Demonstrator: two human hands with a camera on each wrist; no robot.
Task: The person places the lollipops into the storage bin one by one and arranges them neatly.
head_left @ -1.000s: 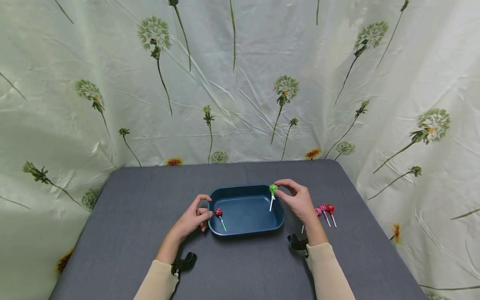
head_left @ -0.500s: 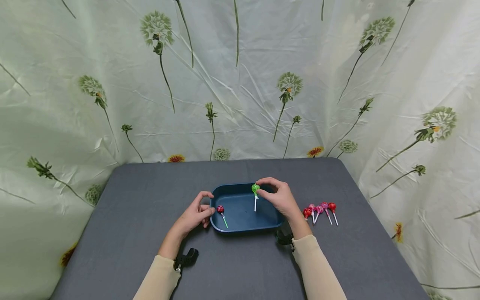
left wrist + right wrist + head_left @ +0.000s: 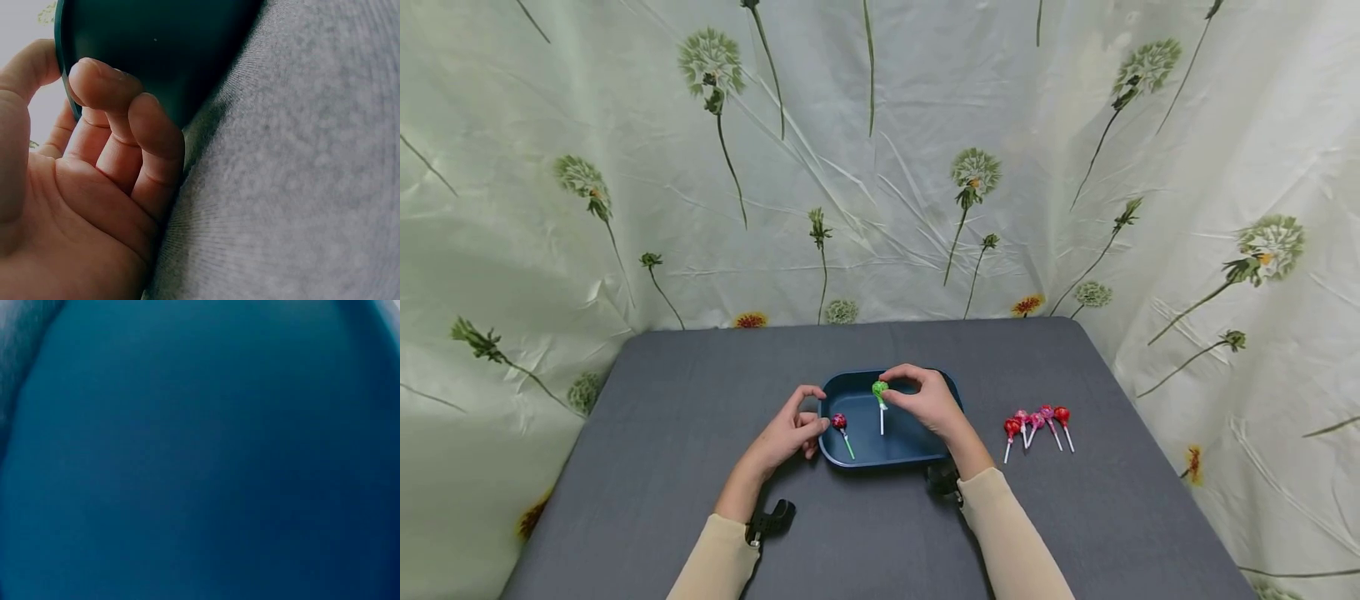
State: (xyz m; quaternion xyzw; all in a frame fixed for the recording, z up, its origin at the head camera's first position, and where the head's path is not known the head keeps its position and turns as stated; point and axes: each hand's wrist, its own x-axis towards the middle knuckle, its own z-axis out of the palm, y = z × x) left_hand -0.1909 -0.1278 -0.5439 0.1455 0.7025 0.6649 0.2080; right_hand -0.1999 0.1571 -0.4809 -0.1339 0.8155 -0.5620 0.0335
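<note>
My right hand (image 3: 927,403) pinches a lollipop (image 3: 880,388) by its green-wrapped head, its white stick pointing down over the blue tray (image 3: 891,460). At the tray's left end, my left hand (image 3: 790,429) holds the rim with curled fingers. In the left wrist view, the bent fingers (image 3: 156,144) lie against the tray's outer wall (image 3: 169,56). Inside the tray near that end lies a dark red lollipop (image 3: 839,422) with a green stick. The right wrist view is filled by the blurred blue tray surface (image 3: 187,450), with no hand showing there.
Several red and pink lollipops (image 3: 1036,420) lie in a row on the grey tabletop (image 3: 737,367), right of the tray. Behind the table hangs a pale curtain (image 3: 880,208) with dandelion prints. A black wrist mount (image 3: 772,518) sits on the left forearm.
My right hand has carried the green lollipop leftward from the tray's right end to above its middle. The lollipops on the right are now uncovered. My left hand stays at the rim.
</note>
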